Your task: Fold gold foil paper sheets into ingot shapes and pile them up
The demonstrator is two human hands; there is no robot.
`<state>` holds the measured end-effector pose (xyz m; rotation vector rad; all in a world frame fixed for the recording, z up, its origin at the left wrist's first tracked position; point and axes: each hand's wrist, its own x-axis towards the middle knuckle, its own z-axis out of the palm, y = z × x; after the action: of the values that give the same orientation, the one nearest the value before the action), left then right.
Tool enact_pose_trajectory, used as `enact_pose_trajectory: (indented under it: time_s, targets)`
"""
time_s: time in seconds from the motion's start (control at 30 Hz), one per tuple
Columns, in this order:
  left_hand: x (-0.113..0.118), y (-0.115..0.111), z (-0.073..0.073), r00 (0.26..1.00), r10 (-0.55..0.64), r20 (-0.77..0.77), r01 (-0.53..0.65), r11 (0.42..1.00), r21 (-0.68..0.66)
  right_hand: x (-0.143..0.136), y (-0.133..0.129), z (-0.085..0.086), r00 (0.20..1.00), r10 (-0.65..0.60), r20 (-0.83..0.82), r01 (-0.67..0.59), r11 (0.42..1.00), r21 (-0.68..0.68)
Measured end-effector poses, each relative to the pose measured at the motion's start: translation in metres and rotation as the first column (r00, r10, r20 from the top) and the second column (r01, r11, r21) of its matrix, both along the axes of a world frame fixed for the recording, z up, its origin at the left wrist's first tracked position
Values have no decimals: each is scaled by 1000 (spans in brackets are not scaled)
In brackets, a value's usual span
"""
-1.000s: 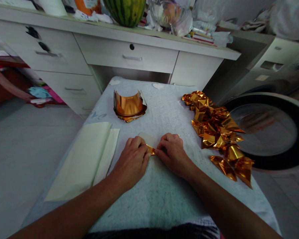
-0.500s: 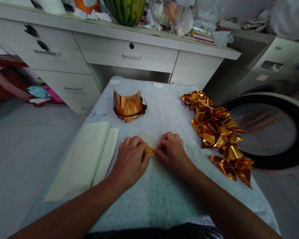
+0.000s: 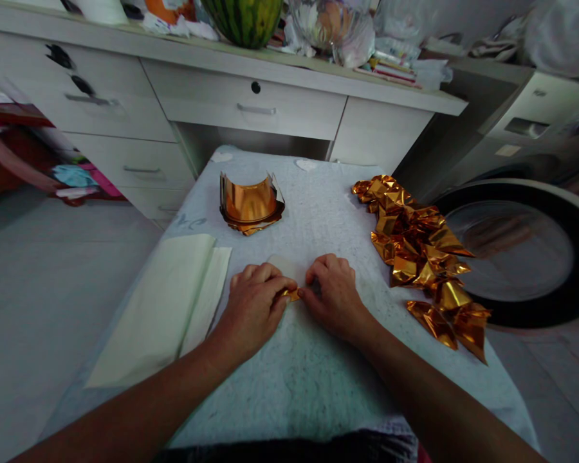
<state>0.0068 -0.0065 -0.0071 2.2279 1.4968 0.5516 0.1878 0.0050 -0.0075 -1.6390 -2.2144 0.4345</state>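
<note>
A small piece of gold foil paper (image 3: 292,295) lies between my hands, mostly hidden by the fingers. My left hand (image 3: 255,305) is closed on its left part, fingers bent over it. From the right, my right hand (image 3: 335,296) pinches the other end with thumb and fingertips. Behind the fingers a pale, translucent sheet (image 3: 284,262) rests flat on the cloth. To the right lies a pile of folded gold foil pieces (image 3: 410,238). Farther back stands a curved stack of gold foil sheets (image 3: 251,202).
A pale yellow-green paper stack (image 3: 154,302) lies at the left of the cloth-covered table (image 3: 318,392). Behind it runs a white drawer unit (image 3: 255,106) with a watermelon (image 3: 244,22) on top. An open washing machine door (image 3: 516,251) flanks the table's right side.
My left fingers have shifted slightly over the gold foil, the index finger now reaching farther right, so less foil shows. My right hand stays almost in place.
</note>
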Motion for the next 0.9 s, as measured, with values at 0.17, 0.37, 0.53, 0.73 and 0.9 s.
enact_pose_trajectory:
  time_s: [0.17, 0.37, 0.53, 0.73, 0.9]
  targets:
    - [0, 1, -1, 1000, -5, 5, 6, 1000, -14, -3, -3, -1, 999, 2, 54, -5, 999, 52]
    - [-1, 2, -2, 1000, -8, 11, 9, 1000, -16, -6, -3, 0, 997, -23, 68, 20, 999, 40]
    - [-1, 2, -2, 1000, -16, 16, 17, 1000, -23, -4, -2, 6, 999, -5, 45, 5, 1000, -14]
    - [-2, 2, -2, 1000, -16, 8, 16, 1000, -21, 0, -1, 8, 1000, 11, 13, -10, 998, -57]
    - [-3, 2, -1, 1000, -24, 4, 24, 999, -33, 4, 0, 6, 999, 32, -3, -32, 997, -64]
